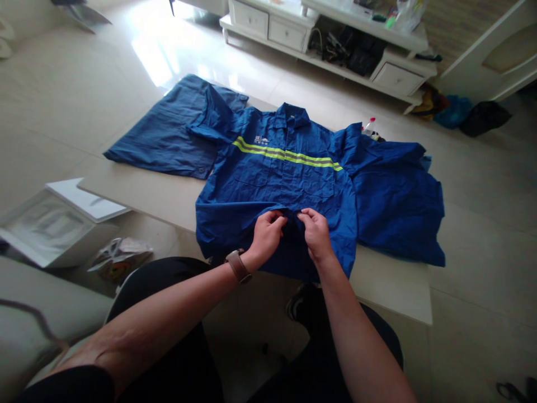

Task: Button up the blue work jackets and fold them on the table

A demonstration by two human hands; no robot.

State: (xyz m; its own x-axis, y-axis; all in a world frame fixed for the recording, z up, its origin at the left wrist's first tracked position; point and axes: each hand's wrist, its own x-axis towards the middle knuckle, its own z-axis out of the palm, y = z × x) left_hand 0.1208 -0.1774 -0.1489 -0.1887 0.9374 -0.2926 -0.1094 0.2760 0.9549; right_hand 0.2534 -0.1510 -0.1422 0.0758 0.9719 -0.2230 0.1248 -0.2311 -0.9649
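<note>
Bare left forearm (168,319) and right forearm (356,336) nearest lens, extended over black-trousered knees (168,277). Brown leather watch (238,266) on left wrist. Left hand (265,238) and right hand (316,235) just apart, both on lower front of blue work shirt (277,179). Left fingers (274,219) and right fingers (308,217) curled and pinching cloth at centre front opening, near hem; both gripping, neither released. Shirt lying face up on pale table (138,193), directly under and ahead of fingers, collar at far end, yellow reflective band (285,155) across chest. Folded navy trousers (168,134) overlapped by shirt's far-left side. Crumpled blue cloth (398,207) at right: sleeve or separate garment, cannot tell. White drawer cabinet (327,33) beyond table.
</note>
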